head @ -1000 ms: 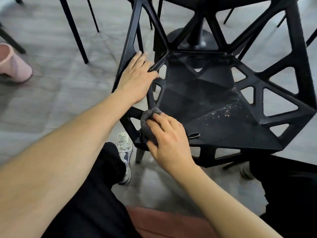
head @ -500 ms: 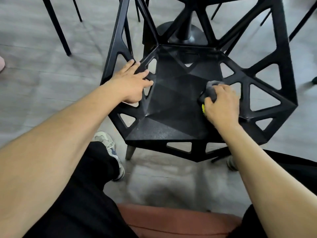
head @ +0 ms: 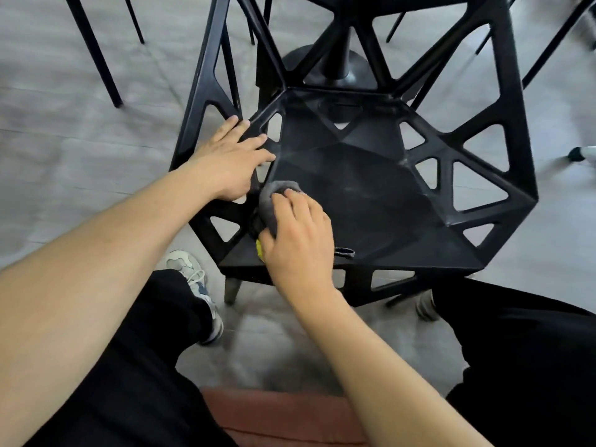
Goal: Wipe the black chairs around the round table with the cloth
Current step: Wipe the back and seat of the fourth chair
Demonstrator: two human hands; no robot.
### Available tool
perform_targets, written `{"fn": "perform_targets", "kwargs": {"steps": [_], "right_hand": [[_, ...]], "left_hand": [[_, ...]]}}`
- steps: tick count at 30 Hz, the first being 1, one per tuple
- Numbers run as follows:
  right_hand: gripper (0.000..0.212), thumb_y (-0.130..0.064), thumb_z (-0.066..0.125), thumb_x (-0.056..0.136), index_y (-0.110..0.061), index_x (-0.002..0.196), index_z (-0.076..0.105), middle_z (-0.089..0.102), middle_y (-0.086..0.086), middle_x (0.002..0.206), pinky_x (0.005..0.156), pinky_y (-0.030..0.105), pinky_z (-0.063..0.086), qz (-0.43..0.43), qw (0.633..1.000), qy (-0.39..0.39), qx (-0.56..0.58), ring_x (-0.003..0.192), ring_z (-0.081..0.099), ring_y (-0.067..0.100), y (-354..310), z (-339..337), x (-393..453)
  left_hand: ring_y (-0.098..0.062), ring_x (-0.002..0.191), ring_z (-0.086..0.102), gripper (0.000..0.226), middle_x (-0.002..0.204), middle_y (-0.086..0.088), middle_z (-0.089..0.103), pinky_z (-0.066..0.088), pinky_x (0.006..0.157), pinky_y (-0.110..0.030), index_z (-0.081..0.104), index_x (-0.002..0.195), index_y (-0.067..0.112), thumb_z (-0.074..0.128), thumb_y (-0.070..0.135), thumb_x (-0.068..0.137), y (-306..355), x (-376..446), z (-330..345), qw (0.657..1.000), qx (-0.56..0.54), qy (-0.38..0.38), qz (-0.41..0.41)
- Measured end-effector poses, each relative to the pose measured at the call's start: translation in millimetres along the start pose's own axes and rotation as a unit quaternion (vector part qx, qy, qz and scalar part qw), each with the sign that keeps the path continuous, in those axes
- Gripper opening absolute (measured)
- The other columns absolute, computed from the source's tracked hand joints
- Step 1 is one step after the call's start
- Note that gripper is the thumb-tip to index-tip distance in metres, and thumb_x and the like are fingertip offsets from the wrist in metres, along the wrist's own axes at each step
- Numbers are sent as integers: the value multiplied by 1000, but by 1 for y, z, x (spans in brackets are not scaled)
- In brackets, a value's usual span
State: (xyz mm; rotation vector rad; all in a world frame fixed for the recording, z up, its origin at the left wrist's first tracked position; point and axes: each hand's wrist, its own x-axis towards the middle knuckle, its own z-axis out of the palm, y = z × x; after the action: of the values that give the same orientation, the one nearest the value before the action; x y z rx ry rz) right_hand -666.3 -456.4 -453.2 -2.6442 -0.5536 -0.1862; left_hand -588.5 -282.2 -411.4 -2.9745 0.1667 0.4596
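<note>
Black angular plastic chair with triangular cut-outs (head: 371, 175), seat under wiping.

The chair stands on grey floor (head: 64, 140), its seat holding only the bunched grey cloth (head: 272, 201) at the seat's left edge. Left hand (head: 230, 162) lies flat, fingers straight, pressing the chair's left side frame. Right hand (head: 298, 243), just beside it, has its fingers curled over the cloth, pressing it to the seat.

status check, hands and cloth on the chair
Left hand flat on the chair frame, bracing. Right hand grips the cloth, pressed on the seat's left side. Nothing in the way.
</note>
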Motion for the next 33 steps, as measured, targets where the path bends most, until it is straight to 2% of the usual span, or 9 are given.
{"fn": "perform_targets", "kwargs": {"steps": [3, 9, 14, 20, 22, 24, 27, 30, 33], "right_hand": [[28, -27, 62, 81, -13, 105, 66, 65, 7, 117, 92, 37, 41, 85, 995, -5, -51, 109, 56, 30, 82, -32, 28], [50, -32, 55, 85, -9, 129, 61, 53, 11, 142, 112, 42, 34, 81, 987, -53, -125, 130, 46, 35, 201, -68, 98], [41, -31, 57, 79, -7, 111, 66, 62, 13, 122, 96, 43, 38, 122, 986, -18, -111, 112, 55, 39, 157, -45, 102], [50, -29, 62, 85, -14, 133, 61, 54, 6, 143, 106, 42, 39, -68, 989, -125, -40, 126, 49, 31, 117, -35, 82], [51, -34, 51, 82, -14, 127, 63, 58, 8, 137, 101, 44, 44, -44, 992, -94, -76, 120, 54, 34, 147, -44, 104], [55, -37, 47, 80, -11, 125, 63, 58, 11, 134, 101, 45, 44, 45, 990, -32, -128, 117, 55, 37, 187, -55, 130], [53, -28, 61, 85, -7, 134, 57, 51, 12, 144, 111, 44, 37, 95, 985, -23, -144, 132, 46, 35, 202, -55, 138], [51, -26, 65, 85, -14, 135, 59, 51, 6, 145, 107, 45, 39, 49, 992, -31, -109, 130, 46, 32, 196, -48, 131], [47, -26, 71, 82, -17, 128, 64, 57, 4, 134, 96, 46, 46, -20, 990, -10, -139, 116, 52, 33, 209, -44, 137]], "left_hand": [[-26, 155, -8, 74, 168, 4, 7, -13, 124, -43, 28, 155, 37, 40, 4, 90, 2, 1, 1, 1000, -10, 6, -12], [-26, 155, -4, 56, 168, 3, 10, -9, 125, -42, 31, 155, 34, 36, 26, 100, 16, 4, 0, 999, -30, 3, -35], [-22, 155, -2, 55, 168, 5, 9, -5, 125, -38, 19, 159, 31, 32, 40, 106, 43, 4, 9, 996, -91, -2, 15], [-25, 155, 7, 59, 169, -6, 4, 5, 125, -37, 10, 160, 14, 29, 33, 108, 69, 29, 23, 993, -119, 20, 19], [-26, 155, 8, 60, 168, -7, 6, 7, 126, -37, 11, 160, 12, 30, 32, 107, 69, 32, 27, 992, -122, 37, 21], [-26, 155, 9, 60, 168, -6, 6, 7, 126, -37, 11, 160, 13, 30, 34, 107, 67, 31, 28, 991, -125, 31, 25], [-28, 150, 25, 58, 165, -9, 24, 22, 122, -41, 29, 156, 11, 37, 37, 104, 72, 29, 26, 991, -123, 60, 15], [-33, 126, 52, 44, 140, -12, 54, 39, 102, -44, 58, 129, 10, 45, 39, 98, 85, 42, 18, 982, -120, 142, -25], [-35, 142, 36, 52, 154, -15, 40, 26, 119, -45, 48, 141, 11, 41, 40, 100, 95, 86, 6, 977, -126, 173, -19]]}}
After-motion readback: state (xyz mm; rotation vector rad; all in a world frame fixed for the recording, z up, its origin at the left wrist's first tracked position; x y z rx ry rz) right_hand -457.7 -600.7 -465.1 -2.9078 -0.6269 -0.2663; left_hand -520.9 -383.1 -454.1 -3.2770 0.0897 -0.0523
